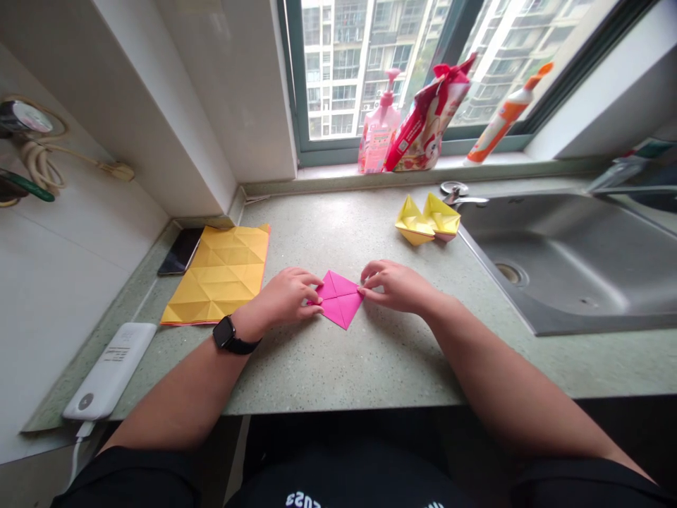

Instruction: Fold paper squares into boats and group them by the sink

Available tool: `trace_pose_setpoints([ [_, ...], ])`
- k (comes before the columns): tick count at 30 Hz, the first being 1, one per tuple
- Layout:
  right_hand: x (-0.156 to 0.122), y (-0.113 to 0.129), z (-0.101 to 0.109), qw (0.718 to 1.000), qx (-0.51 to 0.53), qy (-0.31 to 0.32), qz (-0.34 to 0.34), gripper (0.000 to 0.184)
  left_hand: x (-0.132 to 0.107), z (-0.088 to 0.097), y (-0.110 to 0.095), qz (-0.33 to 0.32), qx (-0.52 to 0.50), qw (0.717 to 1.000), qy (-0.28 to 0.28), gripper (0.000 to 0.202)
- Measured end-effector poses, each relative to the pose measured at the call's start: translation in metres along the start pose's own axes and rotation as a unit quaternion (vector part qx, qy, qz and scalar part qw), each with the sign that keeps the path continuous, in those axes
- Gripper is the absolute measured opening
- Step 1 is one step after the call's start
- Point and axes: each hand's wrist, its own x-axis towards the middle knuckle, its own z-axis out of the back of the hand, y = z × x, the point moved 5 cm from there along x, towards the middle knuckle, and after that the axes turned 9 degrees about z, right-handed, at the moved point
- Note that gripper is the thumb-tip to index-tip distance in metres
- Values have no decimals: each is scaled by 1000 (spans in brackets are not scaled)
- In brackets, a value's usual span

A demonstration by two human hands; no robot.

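Note:
A pink folded paper square [340, 299] lies on the speckled grey-green countertop [370, 353], turned like a diamond with creases crossing its middle. My left hand [288, 296], with a black watch on its wrist, curls over the paper's left corner and pinches it. On the other side, my right hand [396, 284] pinches the right corner with thumb and forefinger. Both hands rest on the counter.
A stack of creased yellow-orange paper sheets [222, 271] lies to the left beside a black phone [180, 251]. A white power bank [110, 370] sits at the near left edge. Two folded yellow paper shapes [427, 220] stand by the steel sink [571, 268]. Bottles and a red pouch [426, 123] line the windowsill.

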Motion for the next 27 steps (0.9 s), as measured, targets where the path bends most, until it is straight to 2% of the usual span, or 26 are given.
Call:
trace_pose_setpoints([
  [5,1,-4,-4,999,-13,-38,-25,18,0,0,0,16,-3,999,-27,20],
  [8,6,0,-12,998,-15,-49,-25,22,1,0,-1,20,-7,999,-43,16],
  [14,13,6,-22,994,53,-92,-11,4,3,-1,0,44,-10,997,-70,2],
  [18,12,6,-21,987,90,-131,12,6,2,4,4,77,-48,987,-136,16],
  [23,9,19,-10,973,86,-197,84,6,-1,14,-2,27,-77,977,-199,1],
  [27,7,29,-2,957,64,-257,122,7,-5,24,-10,-20,-79,961,-263,4],
])
